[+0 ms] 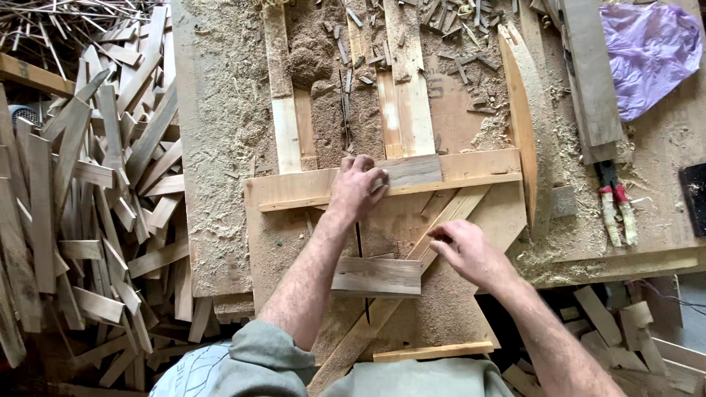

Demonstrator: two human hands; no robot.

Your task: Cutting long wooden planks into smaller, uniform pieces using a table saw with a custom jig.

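The left hand (358,187) lies flat, fingers spread and pressing down on a short grey weathered wooden block (412,170) that sits on a pale wooden cross rail (478,166) near the middle of the sawdust-covered wooden workbench (220,147). The hand grips nothing; its palm and fingertips pin the block's left end against the rail, seemingly to stop it sliding. The block juts out to the right of the fingers, and most of its length is uncovered.

The right hand (463,250) hovers lower, nearer the bench's front edge, with fingers curled and thumb meeting forefinger over a diagonal pale wood strip (441,224). Whether it pinches something small I cannot tell.

Between the 2 forearms lies a second short grey wooden piece (376,276), touched by neither hand, with a thin dark slot (359,246) running past its left end.

By the bench's right edge lie pliers with red handles (614,202) and a crumpled purple plastic bag (651,51). Left of the bench, a heap of cut wooden offcuts (88,206) covers the floor.
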